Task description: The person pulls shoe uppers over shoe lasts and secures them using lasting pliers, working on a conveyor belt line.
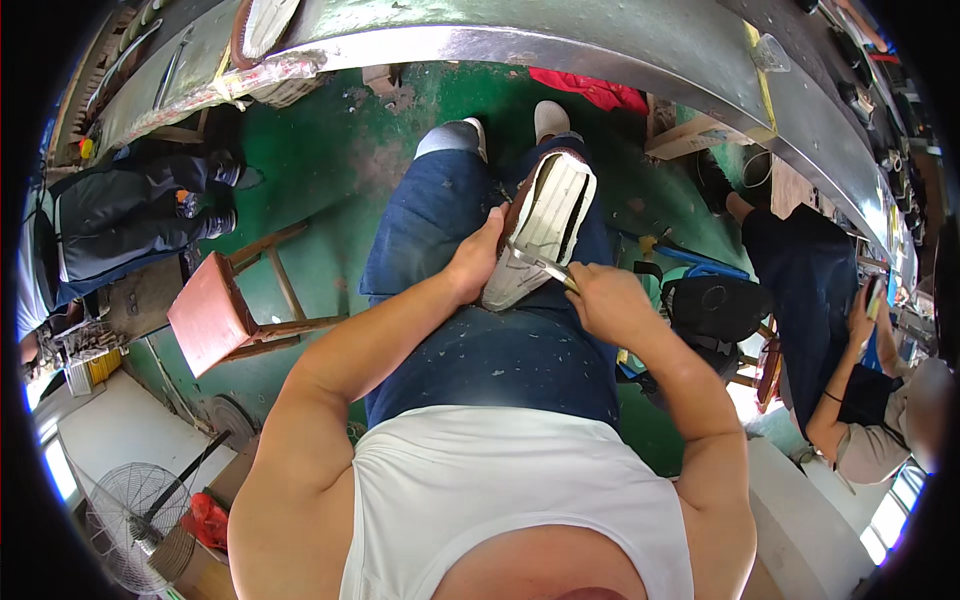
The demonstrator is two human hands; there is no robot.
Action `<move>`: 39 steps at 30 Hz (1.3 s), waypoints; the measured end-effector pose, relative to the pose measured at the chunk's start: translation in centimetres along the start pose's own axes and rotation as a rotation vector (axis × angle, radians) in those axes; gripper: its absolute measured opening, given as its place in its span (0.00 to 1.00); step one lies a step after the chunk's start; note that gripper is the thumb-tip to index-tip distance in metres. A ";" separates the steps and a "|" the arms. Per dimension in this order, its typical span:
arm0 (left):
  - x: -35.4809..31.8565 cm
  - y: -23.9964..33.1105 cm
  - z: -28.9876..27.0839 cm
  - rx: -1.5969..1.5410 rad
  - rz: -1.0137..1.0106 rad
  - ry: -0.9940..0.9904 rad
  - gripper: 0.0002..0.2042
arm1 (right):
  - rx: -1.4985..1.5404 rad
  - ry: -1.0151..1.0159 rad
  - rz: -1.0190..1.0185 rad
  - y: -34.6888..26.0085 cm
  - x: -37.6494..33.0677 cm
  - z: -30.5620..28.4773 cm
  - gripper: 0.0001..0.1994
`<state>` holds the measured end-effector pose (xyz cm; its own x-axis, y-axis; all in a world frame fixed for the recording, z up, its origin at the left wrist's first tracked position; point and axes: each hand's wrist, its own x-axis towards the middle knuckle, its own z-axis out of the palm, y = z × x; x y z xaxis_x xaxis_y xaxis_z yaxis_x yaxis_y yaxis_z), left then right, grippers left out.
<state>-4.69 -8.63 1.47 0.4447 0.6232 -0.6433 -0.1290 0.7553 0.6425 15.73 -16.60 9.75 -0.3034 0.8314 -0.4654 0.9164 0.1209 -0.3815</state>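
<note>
A partly made shoe (556, 205) with a brown upper lies sole-up across my lap, its pale underside facing me and a dark gap running along the edge. My left hand (478, 260) is closed round its left side, thumb along the edge. In my right hand (612, 303) is a metal hand tool (540, 262) with a slim handle; whether it is a hammer or pincers I cannot tell. The tool's head rests against the greyish near end of the sole. Fingers of my right hand wrap the handle, and their undersides are hidden.
A metal-edged workbench (450, 45) curves across the far side. To the left stand a red-topped wooden stool (212, 312) and a fan (135, 520). Co-workers are at both sides, one person (860, 420) at the right. A red cloth (590, 88) lies under the bench.
</note>
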 end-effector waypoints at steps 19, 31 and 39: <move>2.3 0.3 -0.8 1.221 0.788 -0.045 0.27 | 0.201 0.564 0.076 5.2 1.6 5.4 0.18; 1.7 5.9 2.7 1.600 0.294 -0.284 0.31 | 0.442 0.441 0.113 5.5 2.6 -0.5 0.15; 1.3 3.7 0.0 1.527 0.550 -0.300 0.46 | 0.335 0.341 0.141 6.4 4.7 2.1 0.18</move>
<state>-4.60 -5.04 3.07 0.8117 0.5358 -0.2326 0.5367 -0.5270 0.6590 19.61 -13.07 3.43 -0.0293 0.9639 -0.2648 0.7913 -0.1395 -0.5954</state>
